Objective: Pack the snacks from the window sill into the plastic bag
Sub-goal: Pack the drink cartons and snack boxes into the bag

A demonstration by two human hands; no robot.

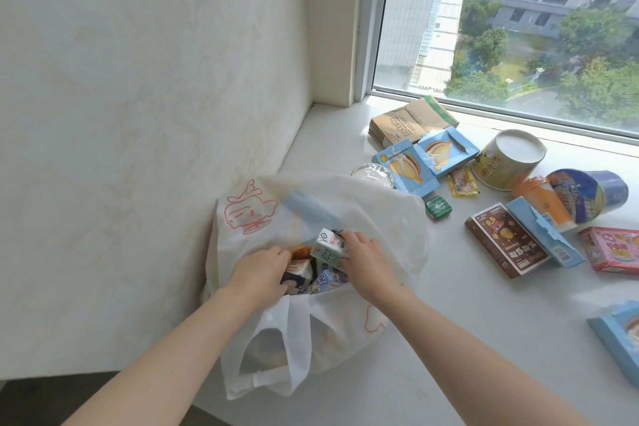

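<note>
A white plastic bag [380,214] with a red cartoon print stands on the window sill [484,339] against the left wall, its mouth open. My right hand [366,263] grips a small white-and-green carton [326,247] at the bag's mouth. My left hand [261,270] reaches into the opening, its fingers on a small carton [297,273] inside. Several other small cartons show inside the bag. Loose snacks lie to the right: two light blue cake boxes [408,168], a brown box [505,239] and a pink box [613,249].
Further along the sill lie a tan paper packet [411,121], a yellow cup on its side [508,159], a blue noodle cup [587,194], an orange packet [543,201], a small green tin [438,206], a yellow sachet [463,181] and a blue box [619,339] at the right edge.
</note>
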